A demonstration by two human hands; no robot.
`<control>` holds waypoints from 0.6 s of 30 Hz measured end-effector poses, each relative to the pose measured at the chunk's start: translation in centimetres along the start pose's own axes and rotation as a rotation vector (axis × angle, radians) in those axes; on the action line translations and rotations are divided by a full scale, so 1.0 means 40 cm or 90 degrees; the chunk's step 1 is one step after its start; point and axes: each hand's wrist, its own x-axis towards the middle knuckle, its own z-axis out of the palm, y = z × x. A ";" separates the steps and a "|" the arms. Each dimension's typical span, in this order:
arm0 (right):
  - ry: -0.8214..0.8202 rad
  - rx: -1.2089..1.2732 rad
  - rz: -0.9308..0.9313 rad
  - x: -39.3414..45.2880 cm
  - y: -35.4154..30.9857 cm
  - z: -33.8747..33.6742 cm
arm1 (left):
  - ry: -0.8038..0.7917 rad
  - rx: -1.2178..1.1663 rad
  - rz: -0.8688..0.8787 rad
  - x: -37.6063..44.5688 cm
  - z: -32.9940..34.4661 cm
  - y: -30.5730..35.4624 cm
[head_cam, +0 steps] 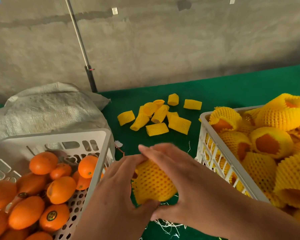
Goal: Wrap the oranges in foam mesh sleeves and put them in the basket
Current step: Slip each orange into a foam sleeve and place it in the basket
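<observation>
Two hands, the left hand (pixel 118 184) and the right hand (pixel 173 172), curl round one orange in a yellow mesh sleeve (pixel 152 182) over the green table (pixel 232 89); bare oranges (pixel 43 162) fill the grey crate (pixel 100 163) at eight o'clock; wrapped oranges (pixel 270 142) fill the white basket (pixel 213 135) at three o'clock; loose sleeves (pixel 157 115) lie at twelve o'clock.

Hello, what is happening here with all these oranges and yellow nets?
A person is wrapping oranges. Both hands, the left hand and the right hand, hold one orange in a yellow foam mesh sleeve above the green table. Bare oranges wait in the left basket. The right basket is already heaped with wrapped oranges. Spare sleeves lie on the table behind.
</observation>
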 end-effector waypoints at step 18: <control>0.091 -0.026 0.250 0.006 0.040 -0.028 | -0.136 0.146 0.168 0.067 0.038 -0.020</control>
